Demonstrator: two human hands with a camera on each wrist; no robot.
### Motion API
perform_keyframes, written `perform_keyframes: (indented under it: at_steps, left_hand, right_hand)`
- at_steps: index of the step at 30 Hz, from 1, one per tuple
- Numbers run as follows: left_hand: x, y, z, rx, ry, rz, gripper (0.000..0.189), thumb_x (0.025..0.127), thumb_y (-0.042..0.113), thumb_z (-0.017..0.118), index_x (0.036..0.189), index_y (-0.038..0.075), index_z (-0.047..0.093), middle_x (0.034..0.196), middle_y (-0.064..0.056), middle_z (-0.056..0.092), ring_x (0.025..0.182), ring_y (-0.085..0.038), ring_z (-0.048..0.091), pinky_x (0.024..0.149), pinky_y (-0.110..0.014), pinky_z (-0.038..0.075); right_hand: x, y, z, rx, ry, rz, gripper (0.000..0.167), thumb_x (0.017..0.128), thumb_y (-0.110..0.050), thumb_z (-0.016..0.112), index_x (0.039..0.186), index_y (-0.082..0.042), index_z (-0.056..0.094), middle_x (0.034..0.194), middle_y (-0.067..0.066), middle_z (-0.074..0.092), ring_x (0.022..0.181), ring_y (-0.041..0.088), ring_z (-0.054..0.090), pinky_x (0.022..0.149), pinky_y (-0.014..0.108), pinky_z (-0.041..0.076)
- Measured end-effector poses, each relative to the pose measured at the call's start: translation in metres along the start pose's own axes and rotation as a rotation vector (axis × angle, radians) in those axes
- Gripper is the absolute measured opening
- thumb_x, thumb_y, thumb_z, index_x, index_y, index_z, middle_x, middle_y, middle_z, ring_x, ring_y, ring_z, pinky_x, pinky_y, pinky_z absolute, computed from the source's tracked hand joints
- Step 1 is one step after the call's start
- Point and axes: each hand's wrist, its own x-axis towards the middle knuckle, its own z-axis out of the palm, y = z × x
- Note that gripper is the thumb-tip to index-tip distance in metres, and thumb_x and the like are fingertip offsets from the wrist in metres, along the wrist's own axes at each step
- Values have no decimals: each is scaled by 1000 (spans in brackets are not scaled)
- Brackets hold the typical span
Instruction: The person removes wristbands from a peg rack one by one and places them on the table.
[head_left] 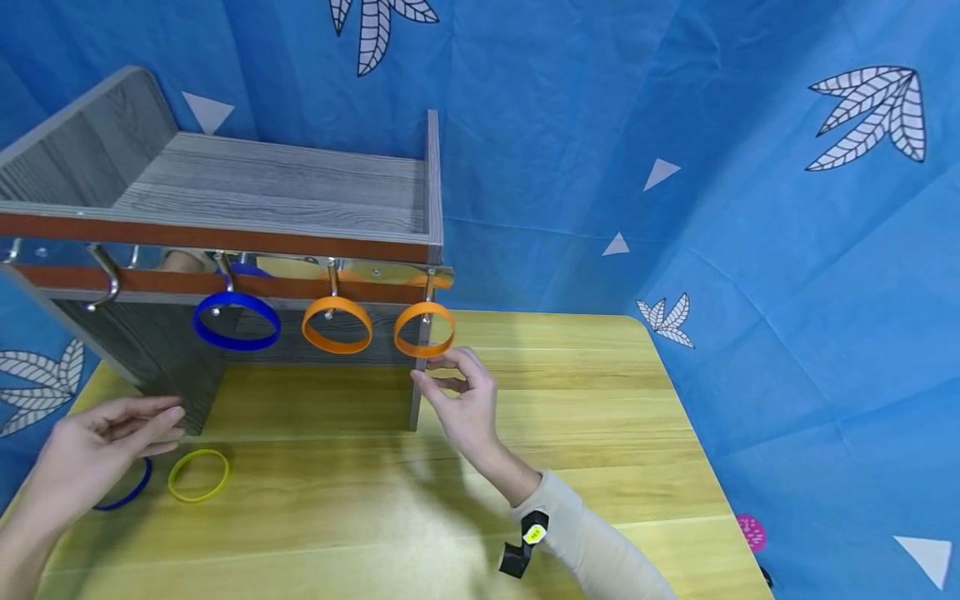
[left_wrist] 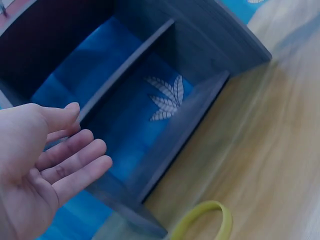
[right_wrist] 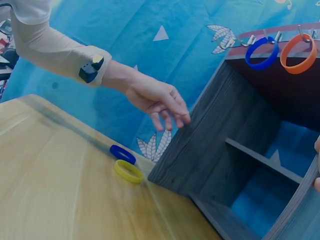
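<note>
My left hand [head_left: 112, 442] hovers over the left of the table, fingers loosely bent with nothing in them. Beneath it lies a blue wristband [head_left: 127, 490], partly covered by the hand; a yellow wristband [head_left: 198, 476] lies to its right. My right hand [head_left: 465, 400] is at the grey wooden shelf's right side panel [head_left: 416, 398], thumb and fingers apart, fingertips just under an orange wristband [head_left: 424, 330] that hangs on the rightmost hook. A second orange wristband [head_left: 337, 326] and a blue wristband [head_left: 236, 321] hang on neighbouring hooks.
The grey shelf [head_left: 285, 179] stands on a wooden table [head_left: 570, 400] against a blue leaf-print cloth [head_left: 555, 125]. A bare metal hook [head_left: 107, 279] sticks out at the left of its front rail. Inside, a divider [left_wrist: 130, 65] splits the lower part.
</note>
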Motion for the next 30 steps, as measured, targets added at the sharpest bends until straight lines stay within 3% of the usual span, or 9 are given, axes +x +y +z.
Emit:
perform_keyframes:
  at_steps: [7,11,19,24,30]
  left_hand:
    - [5,20,-3,-152,25,95,14,105,15,66,117,12,72,93,30,73,77,2,76,66,-20,67]
    - [8,31,-4,-179,44,161,15,104,8,66,114,18,73,96,29,74,78,3,76,68,-18,66]
    - [14,50,-5,-194,137,289,15,101,-4,66,114,-4,73,97,27,76,76,3,77,67,-16,66]
    - [17,63,-9,-204,168,342,17,100,-7,65,115,-8,72,96,26,77,75,3,77,66,-15,65]
    - [19,79,-11,-274,196,394,19,99,-10,64,117,-12,71,98,22,79,79,3,78,70,-13,65]
  right_hand:
    - [0,0,0,-5,-3,-2,26,89,0,82,114,-1,75,105,20,71,98,16,73,78,35,72]
    - [1,0,0,-5,-3,-6,26,89,1,82,114,0,75,104,20,71,98,20,73,78,35,72]
    - [1,-1,0,-10,-6,-5,26,89,1,82,114,0,75,104,21,71,97,26,74,78,35,72]
    - [1,-1,0,-7,-7,-3,26,89,1,82,114,0,75,104,20,71,98,18,73,78,35,72]
    - [0,-1,0,-9,-9,-8,25,89,1,82,113,0,75,104,20,71,97,30,73,78,34,71]
